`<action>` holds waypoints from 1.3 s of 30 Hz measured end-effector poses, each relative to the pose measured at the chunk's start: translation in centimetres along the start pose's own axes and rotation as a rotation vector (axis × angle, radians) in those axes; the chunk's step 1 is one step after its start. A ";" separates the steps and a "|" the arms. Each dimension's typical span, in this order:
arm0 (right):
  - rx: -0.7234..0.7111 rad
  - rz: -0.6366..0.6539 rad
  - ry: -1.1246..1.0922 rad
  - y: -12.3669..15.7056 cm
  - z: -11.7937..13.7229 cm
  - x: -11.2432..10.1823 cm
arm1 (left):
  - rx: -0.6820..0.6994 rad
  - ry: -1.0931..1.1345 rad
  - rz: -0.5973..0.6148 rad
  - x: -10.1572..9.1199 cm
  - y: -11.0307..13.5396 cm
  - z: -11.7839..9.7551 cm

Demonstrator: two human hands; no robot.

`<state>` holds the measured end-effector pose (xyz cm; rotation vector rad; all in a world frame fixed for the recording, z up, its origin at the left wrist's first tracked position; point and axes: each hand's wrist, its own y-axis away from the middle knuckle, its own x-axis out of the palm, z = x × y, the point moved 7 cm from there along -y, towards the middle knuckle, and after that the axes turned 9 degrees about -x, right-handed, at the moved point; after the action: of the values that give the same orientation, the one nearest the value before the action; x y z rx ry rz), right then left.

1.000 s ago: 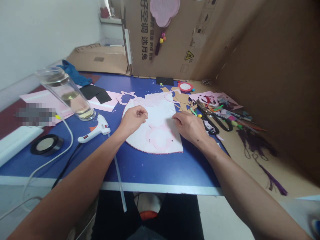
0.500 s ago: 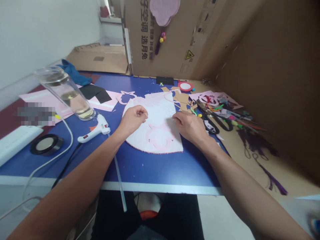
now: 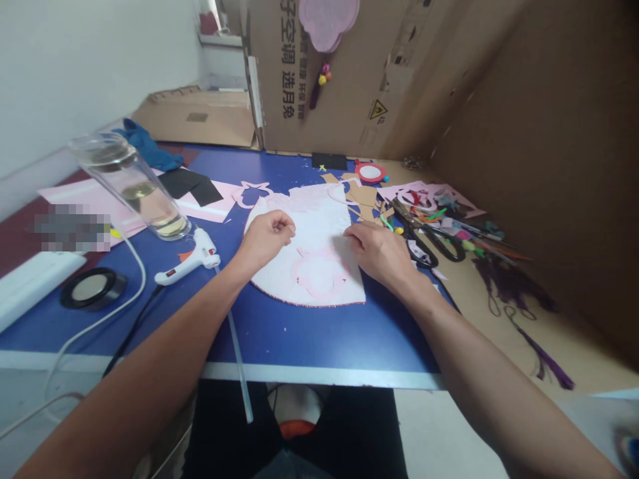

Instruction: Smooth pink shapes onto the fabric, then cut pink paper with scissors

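Note:
A pale pink sheet [image 3: 319, 219] with a rounded lower edge lies flat on the blue table [image 3: 299, 339]. A darker pink cut-out shape [image 3: 319, 274] sits on its near part. My left hand [image 3: 267, 236] rests on the sheet's left side with its fingers curled into a loose pinch; what it pinches is too small to make out. My right hand [image 3: 379, 251] lies on the sheet's right edge, fingers bent and pressing down.
A white glue gun [image 3: 192, 259] and a clear glue stick [image 3: 239, 359] lie left of the sheet, beside a glass jar [image 3: 134, 189] and a black tape roll [image 3: 92, 287]. Black scissors [image 3: 429, 241], scraps and tassels crowd the right. Cardboard walls stand behind and right.

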<state>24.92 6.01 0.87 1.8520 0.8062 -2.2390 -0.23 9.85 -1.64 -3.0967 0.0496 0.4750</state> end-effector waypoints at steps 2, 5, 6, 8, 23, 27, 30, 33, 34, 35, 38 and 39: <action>-0.001 0.003 -0.001 0.0 0.1 -0.1 | 0.000 -0.002 0.004 0.0 0.0 0.0; 0.005 0.006 0.001 0.0 0.1 -0.1 | 0.001 -0.002 0.005 0.0 0.0 0.0; 0.007 0.006 0.001 0.0 0.1 -0.1 | 0.001 -0.001 0.003 0.0 0.0 0.1; 0.007 0.003 0.001 0.0 0.1 -0.1 | -0.002 0.001 0.002 0.0 0.0 0.1; -0.004 -0.003 -0.004 0.0 0.0 0.0 | -0.009 0.004 0.008 0.1 -0.1 0.2; -0.012 -0.007 0.001 0.0 0.0 0.0 | -0.014 -0.001 0.007 0.1 -0.1 0.2; -0.010 -0.002 0.000 0.0 0.0 0.0 | -0.013 -0.004 0.010 0.1 0.0 0.0; -0.009 0.001 -0.002 0.0 0.0 0.0 | -0.015 -0.002 0.012 0.1 0.1 0.0; -0.011 0.000 -0.002 0.0 0.0 0.1 | -0.017 -0.001 0.012 0.1 0.1 0.0; -0.014 -0.002 -0.003 0.0 0.0 0.1 | -0.018 -0.002 0.012 0.1 0.1 0.0; -0.020 -0.011 -0.006 0.0 -0.1 0.2 | -0.019 0.001 0.006 0.0 0.1 0.0; -0.020 -0.013 -0.007 0.1 -0.1 0.2 | -0.018 0.003 0.005 0.0 0.0 0.1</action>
<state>24.97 6.05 0.68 1.8340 0.8388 -2.2353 -0.23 9.81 -1.70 -3.1153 0.0541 0.4732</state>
